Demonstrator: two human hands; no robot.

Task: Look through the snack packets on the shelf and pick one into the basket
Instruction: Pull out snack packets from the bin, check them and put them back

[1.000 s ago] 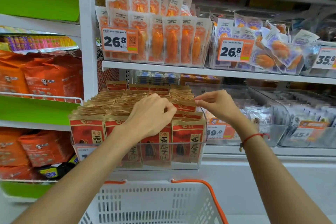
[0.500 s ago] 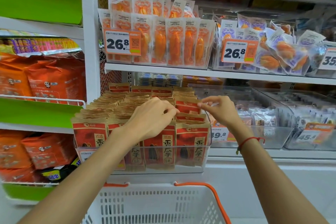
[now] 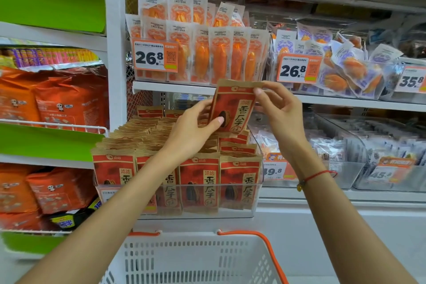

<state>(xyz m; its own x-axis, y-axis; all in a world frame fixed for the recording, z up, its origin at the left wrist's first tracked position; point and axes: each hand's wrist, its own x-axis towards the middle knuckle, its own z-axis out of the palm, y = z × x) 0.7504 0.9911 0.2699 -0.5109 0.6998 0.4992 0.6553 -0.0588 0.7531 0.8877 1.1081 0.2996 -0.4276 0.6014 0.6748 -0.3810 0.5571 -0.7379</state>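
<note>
Both forearms reach up and forward over the white plastic basket with orange handles [image 3: 198, 258]. The left hand [image 3: 191, 132] grips the lower left edge of a red and brown paper snack packet [image 3: 234, 108], thumb pressed on its front. The right hand [image 3: 280, 113] pinches the packet's top right corner between curled fingers. The packet is held upright just above the clear plastic bin [image 3: 230, 211] of matching packets on the shelf.

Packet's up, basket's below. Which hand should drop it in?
Probably left. The left hand grips the packet round its lower body, while the right hand only pinches the top corner. The basket sits directly below.
</note>
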